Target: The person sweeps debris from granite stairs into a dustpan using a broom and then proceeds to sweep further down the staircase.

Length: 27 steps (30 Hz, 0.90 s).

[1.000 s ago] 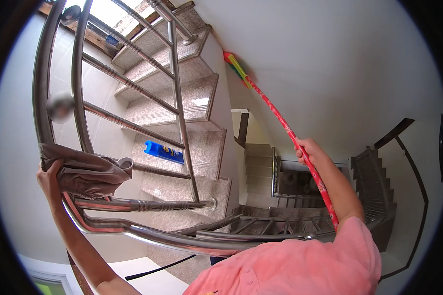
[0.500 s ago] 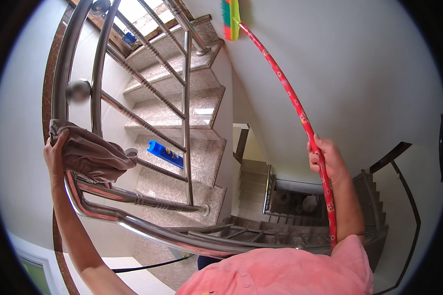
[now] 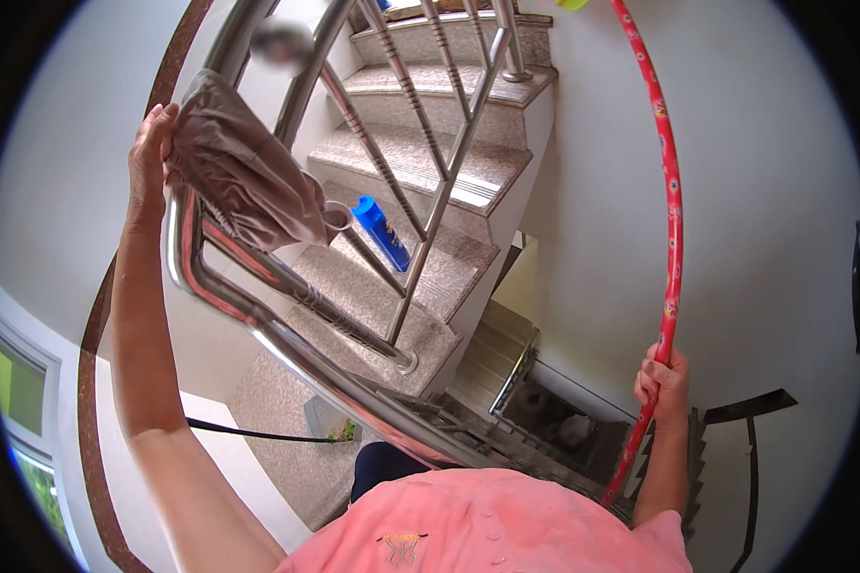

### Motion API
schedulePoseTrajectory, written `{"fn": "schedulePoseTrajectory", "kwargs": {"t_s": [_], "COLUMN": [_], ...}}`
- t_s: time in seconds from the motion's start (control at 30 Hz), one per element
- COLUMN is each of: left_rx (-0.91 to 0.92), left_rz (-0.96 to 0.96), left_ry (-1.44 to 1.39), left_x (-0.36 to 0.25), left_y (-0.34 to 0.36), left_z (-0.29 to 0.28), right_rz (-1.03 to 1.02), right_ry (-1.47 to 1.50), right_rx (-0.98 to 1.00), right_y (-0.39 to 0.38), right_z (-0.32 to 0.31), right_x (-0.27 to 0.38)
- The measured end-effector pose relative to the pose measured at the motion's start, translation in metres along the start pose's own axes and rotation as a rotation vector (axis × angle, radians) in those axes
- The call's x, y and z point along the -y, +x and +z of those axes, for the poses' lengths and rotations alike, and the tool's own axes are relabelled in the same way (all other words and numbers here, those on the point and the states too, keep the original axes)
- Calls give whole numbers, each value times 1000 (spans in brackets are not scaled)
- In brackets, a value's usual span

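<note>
The left hand (image 3: 153, 153) is raised to the top curve of the steel handrail (image 3: 258, 315), palm and fingers pressed flat against a crumpled grey-brown cloth (image 3: 244, 181), so the cloth drapes over the rail's bend and its bulk hangs down on the stair side; the fingers look spread on the fabric rather than curled round it, which suits pushing it along the metal. The right hand (image 3: 661, 382) is closed in a fist round the lower end of a long red pole (image 3: 671, 210), held nearly upright near the white wall (image 3: 755, 191) so that its far end reaches up past the top edge of the view, where a bit of yellow-green shows; what is fixed there cannot be told. Behind the 2 nearest balusters (image 3: 420, 258) a blue bottle (image 3: 382, 232) lies tilted on a speckled stone step (image 3: 420, 277), clear of both hands. Below, the stairwell drops away past the person's pink shirt (image 3: 487, 525).
</note>
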<state>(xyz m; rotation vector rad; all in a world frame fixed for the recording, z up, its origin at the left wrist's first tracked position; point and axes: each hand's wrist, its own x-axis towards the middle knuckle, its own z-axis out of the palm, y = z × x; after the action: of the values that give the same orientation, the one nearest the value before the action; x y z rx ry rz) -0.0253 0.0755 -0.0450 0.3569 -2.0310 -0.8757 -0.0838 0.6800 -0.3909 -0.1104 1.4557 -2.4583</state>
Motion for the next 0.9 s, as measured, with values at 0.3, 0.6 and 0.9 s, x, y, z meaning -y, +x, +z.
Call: {"fn": "schedulePoseTrajectory", "kwargs": {"t_s": [0.3,0.6,0.9], "left_rx": [115,243,333], "left_rz": [-184,-50,6], "left_ry": [-347,255,147], "left_x": [31,37,14], "left_y": [-73,-71,-78], "left_z": [-24,-32,-31], "right_rz": [-129,27,70], "right_ry": [33,73,-116], "right_rx": [301,652,904], "right_y": [18,54,69], "right_z": [41,188,365], "right_x": [26,42,22]}}
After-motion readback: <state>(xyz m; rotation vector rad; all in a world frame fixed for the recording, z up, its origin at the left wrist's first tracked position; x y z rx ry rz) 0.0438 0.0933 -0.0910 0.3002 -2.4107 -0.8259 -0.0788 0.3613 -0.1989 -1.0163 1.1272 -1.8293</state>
